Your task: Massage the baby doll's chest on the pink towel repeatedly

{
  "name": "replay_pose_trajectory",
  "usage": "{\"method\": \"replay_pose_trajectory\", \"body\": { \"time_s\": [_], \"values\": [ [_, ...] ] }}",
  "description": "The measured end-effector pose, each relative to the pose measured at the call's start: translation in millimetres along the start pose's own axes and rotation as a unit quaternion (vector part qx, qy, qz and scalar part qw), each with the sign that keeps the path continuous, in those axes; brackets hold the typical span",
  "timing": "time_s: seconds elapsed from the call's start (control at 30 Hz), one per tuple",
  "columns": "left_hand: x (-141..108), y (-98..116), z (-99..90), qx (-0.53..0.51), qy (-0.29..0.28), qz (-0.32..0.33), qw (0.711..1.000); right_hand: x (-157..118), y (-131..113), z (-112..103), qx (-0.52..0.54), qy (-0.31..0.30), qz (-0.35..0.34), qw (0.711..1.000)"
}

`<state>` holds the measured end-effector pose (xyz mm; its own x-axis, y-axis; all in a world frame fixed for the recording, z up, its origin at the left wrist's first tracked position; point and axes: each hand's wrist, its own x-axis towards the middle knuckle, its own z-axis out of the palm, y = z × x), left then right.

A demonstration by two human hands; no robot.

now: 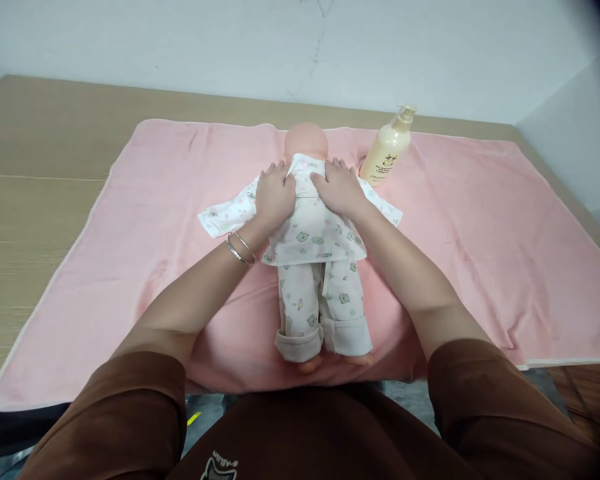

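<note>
A baby doll (314, 230) in a white printed top and trousers lies lengthwise before me, its bald head (306, 140) farthest away and no face showing. My left hand (276, 192) is on its left-side shoulder, fingers curled over the top and thumb on the cloth. The opposite shoulder is held by my right hand (339, 187) in much the same way. Both sleeves spread outward beyond my hands. Below the rolled trouser cuffs (347, 335), the doll's feet peek out.
Under the doll is a pink blanket (170, 180) spread over a wooden table (35, 153). A cream pump bottle (387, 148) stands to the right of the doll's head. Behind the table rises a pale wall (205, 47).
</note>
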<state>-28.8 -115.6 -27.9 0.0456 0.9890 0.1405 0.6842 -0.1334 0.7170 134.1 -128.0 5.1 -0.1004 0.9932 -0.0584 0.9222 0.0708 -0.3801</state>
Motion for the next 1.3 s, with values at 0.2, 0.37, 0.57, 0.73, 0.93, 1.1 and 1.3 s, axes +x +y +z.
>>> {"method": "replay_pose_trajectory", "body": {
  "time_s": [0.2, 0.37, 0.57, 0.73, 0.93, 1.1, 1.3],
  "values": [
    [-11.9, 6.5, 2.1, -0.014, 0.020, 0.004, 1.000, 12.5, 13.2, -0.8, 0.008, 0.010, -0.009, 1.000],
    [-8.4, 5.3, 2.0, -0.016, 0.024, -0.006, 1.000, 3.5, 5.8, -6.9, -0.007, -0.040, 0.003, 0.999],
    [-5.2, 1.8, 4.6, -0.037, 0.036, -0.019, 0.998, -2.1, 0.5, -9.5, -0.028, -0.055, 0.006, 0.998],
    [-7.0, 1.8, 5.2, -0.023, 0.032, -0.012, 0.999, -1.2, 2.3, -3.2, -0.045, -0.001, -0.027, 0.999],
    [-8.0, -2.4, 7.3, -0.028, 0.047, 0.008, 0.998, -1.5, 2.5, -1.8, -0.028, 0.017, -0.044, 0.999],
    [-10.1, 0.7, 5.8, -0.007, 0.043, 0.014, 0.999, -3.2, 2.2, -1.5, -0.024, 0.025, -0.042, 0.999],
    [-11.0, -1.3, 6.8, -0.001, 0.052, 0.012, 0.999, -4.8, 1.6, 0.6, -0.033, 0.037, -0.043, 0.998]
  ]
}}
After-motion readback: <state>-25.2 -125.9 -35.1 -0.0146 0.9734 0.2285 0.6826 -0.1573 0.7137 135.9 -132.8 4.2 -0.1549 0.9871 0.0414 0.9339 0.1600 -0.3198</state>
